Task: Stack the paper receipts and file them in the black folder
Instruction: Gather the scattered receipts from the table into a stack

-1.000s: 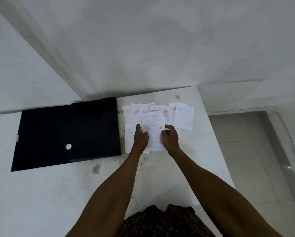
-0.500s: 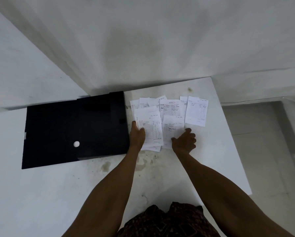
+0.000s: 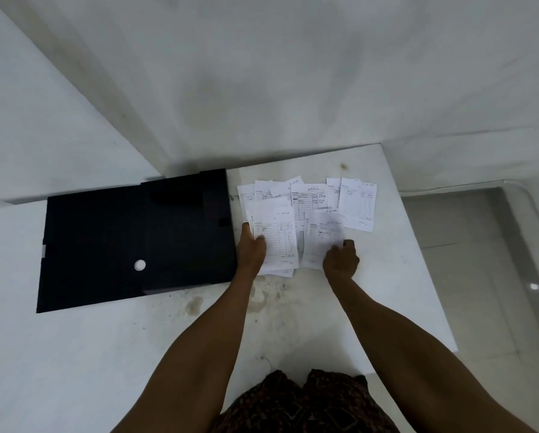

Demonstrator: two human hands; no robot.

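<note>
Several white paper receipts [image 3: 308, 200] lie spread on the white table, right of the closed black folder [image 3: 131, 239]. My left hand [image 3: 252, 251] holds a small stack of receipts [image 3: 276, 242] at its left edge, thumb on top. My right hand [image 3: 340, 259] pinches the lower right corner of a single receipt [image 3: 319, 242], which looks slightly lifted and blurred. One more receipt [image 3: 357, 203] lies apart at the far right of the spread.
The white table [image 3: 293, 314] ends at its right edge, with grey floor tiles [image 3: 468, 276] beyond it. White walls meet in a corner behind the folder. The tabletop near me is stained.
My hands have parted: the left one moved the stack leftward toward the folder, and the right one moved right and took hold of a single receipt.
</note>
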